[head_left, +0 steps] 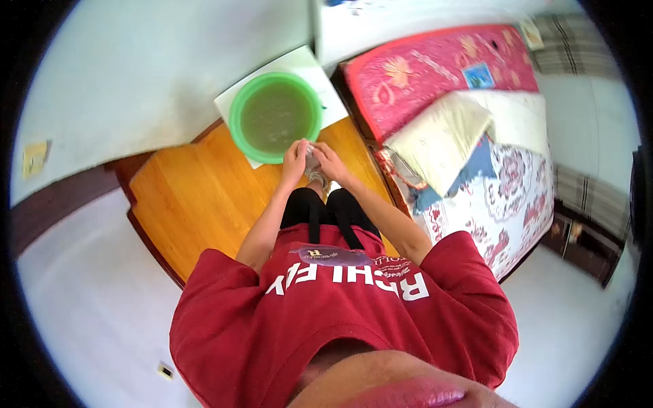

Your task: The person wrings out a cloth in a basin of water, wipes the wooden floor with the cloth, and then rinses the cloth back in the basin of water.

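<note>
My left hand (294,163) and my right hand (330,164) meet in front of my body, just beside the near rim of a green basin (239,139). The fingers of both are closed around a small pale, greyish thing (311,160), mostly hidden by the hands; I cannot make out its kind. Murky brownish-grey water (275,115) fills much of the basin, with lighter specks on its surface. Beneath the basin lies a white square board or tabletop (329,102). My shoes (317,178) show partly below the hands.
Orange-brown wooden flooring (197,197) spreads to the left. On the right stands a bed with a pink flowered cover (435,75), a folded cream quilt (442,136) and a white floral sheet (510,183). A pale wall (170,61) rises behind the basin.
</note>
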{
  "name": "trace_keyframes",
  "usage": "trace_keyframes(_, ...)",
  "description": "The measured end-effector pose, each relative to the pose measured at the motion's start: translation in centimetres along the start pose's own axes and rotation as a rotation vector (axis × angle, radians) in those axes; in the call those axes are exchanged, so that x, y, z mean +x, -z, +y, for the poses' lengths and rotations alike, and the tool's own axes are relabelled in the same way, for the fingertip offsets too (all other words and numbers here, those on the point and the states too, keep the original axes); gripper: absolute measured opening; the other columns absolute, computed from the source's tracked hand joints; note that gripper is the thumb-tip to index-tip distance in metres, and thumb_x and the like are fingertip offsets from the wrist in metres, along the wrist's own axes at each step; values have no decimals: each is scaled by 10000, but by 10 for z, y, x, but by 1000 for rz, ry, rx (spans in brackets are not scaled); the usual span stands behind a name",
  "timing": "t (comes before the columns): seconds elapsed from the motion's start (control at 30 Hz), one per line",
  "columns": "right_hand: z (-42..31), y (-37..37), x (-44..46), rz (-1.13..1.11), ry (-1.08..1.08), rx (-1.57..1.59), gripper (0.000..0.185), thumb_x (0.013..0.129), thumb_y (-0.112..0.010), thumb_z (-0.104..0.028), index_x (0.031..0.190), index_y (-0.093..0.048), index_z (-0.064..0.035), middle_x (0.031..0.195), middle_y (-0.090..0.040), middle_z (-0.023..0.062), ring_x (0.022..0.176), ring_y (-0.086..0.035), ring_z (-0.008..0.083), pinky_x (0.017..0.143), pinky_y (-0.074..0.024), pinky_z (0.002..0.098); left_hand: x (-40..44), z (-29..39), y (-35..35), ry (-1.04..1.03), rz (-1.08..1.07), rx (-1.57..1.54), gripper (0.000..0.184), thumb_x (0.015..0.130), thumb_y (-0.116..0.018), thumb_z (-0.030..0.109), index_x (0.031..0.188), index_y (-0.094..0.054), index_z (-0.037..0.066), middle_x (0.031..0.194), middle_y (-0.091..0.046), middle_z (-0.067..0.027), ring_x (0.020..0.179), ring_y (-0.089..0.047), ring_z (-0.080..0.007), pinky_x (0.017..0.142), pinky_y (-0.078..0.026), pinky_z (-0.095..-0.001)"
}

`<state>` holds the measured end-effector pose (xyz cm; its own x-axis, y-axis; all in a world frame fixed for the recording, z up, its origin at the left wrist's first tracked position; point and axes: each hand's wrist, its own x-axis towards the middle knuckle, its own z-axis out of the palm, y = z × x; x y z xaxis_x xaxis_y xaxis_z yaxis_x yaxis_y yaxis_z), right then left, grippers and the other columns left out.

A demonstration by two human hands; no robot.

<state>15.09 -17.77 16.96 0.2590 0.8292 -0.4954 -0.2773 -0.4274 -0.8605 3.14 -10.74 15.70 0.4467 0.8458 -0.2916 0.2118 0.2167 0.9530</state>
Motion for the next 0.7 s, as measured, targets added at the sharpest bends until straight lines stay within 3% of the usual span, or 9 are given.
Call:
trace_keyframes(0.07,1,22,-43,-1,-50,31,266,975,-496,-224,1129,-522,-8,1088,-582,90,906,-594,175,683,-537,300,-22,6,-20,55,-120,112,384,1000,-444,308,954,-636,-23,945,-677,-117,889,-619,-184,815,-469,-304)
trace_keyframes(0.17,52,56,-85,49,89,-20,250,943,-563,-187,1103,-511,-2,1058,-572,85,901,-600,170,683,-537,303,-46,1,-49,26,-293,119,382,1000,-448,301,939,-641,-23,930,-685,-129,883,-628,-186,817,-470,-303)
trace_keyframes(0.23,68,61,-119,170,132,114,227,912,-613,-153,1057,-508,-14,986,-572,65,872,-598,150,680,-531,294,-65,5,-64,37,-429,141,360,995,-462,285,983,-642,-26,972,-681,-126,895,-625,-174,818,-472,-292)
trace_keyframes(0.3,93,77,-144,323,195,107,201,918,-608,-162,1040,-509,-38,928,-579,40,832,-589,131,680,-518,285,-78,4,-88,-98,-598,80,337,987,-478,260,1035,-637,-32,996,-673,-103,885,-621,-158,807,-477,-288)
trace_keyframes(0.37,106,81,-184,432,247,269,227,905,-634,-209,1013,-522,-44,859,-571,36,769,-570,119,653,-493,264,-98,8,-105,-27,-732,55,293,958,-533,214,1070,-627,-40,1014,-663,-79,891,-610,-144,803,-475,-281)
trace_keyframes(0.43,111,80,-222,684,237,431,202,911,-622,-188,1009,-526,-40,842,-583,29,768,-570,111,669,-484,262,-118,10,-122,-8,-949,218,289,944,-562,199,1123,-612,-23,1020,-664,-76,906,-597,-141,828,-459,-296)
trace_keyframes(0.5,127,84,-257,800,311,530,188,911,-613,-164,1021,-523,-40,853,-598,28,770,-570,108,688,-477,262,-137,4,-148,4,-1035,298,250,892,-638,159,1055,-635,-31,998,-665,-91,906,-605,-150,821,-463,-302)
trace_keyframes(0.6,151,83,-311,953,332,661,188,893,-626,-118,1028,-522,-38,879,-612,32,794,-577,109,705,-477,260,-175,-13,-186,-415,-1054,342,211,851,-685,171,823,-643,-33,928,-656,-104,914,-617,-197,842,-451,-309)
trace_keyframes(0.7,162,77,-361,1097,388,760,207,883,-637,-103,1049,-532,-38,905,-619,32,817,-577,108,726,-474,258,-211,-19,-218,-433,-1169,383,209,847,-687,179,801,-630,-17,928,-657,-107,908,-615,-210,842,-444,-309)
